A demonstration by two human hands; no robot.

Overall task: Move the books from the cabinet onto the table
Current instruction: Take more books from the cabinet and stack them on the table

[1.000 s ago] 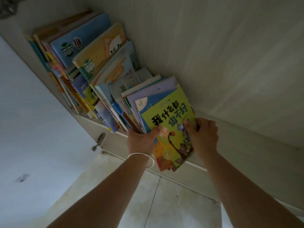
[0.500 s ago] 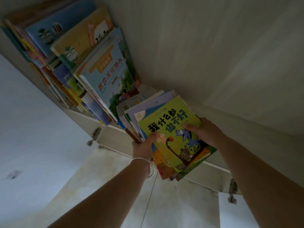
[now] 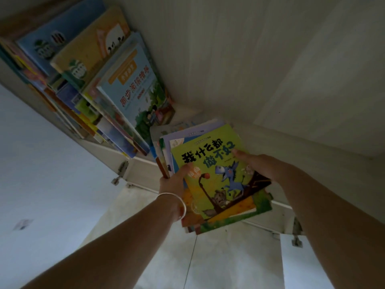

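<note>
Holding a bundle of thin picture books [image 3: 218, 180] between both hands, I have it partly clear of the cabinet shelf [image 3: 143, 165], the near end hanging out over the floor. My left hand [image 3: 174, 184] grips the bundle's left edge at about 9 o'clock, thumb curled over the green cover, a pale bangle [image 3: 177, 203] on that wrist. My right hand [image 3: 256, 165] clamps the right edge at about 3 o'clock, thumb laid across the cover; the fingers beneath are hidden.

My worry is the lower books. Several stick out unevenly at 6 o'clock, and I judge the glossy covers to be slippery, so a loose squeeze could let one slide out and drop. The far end of the bundle, at 12 o'clock, appears to sit over the shelf, though I cannot tell whether it rests on it; dragging it could fan the stack apart.

At 10 to 11 o'clock the remaining books [image 3: 125, 94] lean rightward, the nearest one just beside the bundle. With the bundle gone, I judge that row could topple into the gap.

The cabinet is pale wood-grain, with a broad inner panel [image 3: 250, 59] filling the upper right. A metal hinge [image 3: 123, 170] sits on the frame at 9 o'clock, another at 4 o'clock. Below lies a light tiled floor [image 3: 145, 236]. The room is dim, and no table is in view.
</note>
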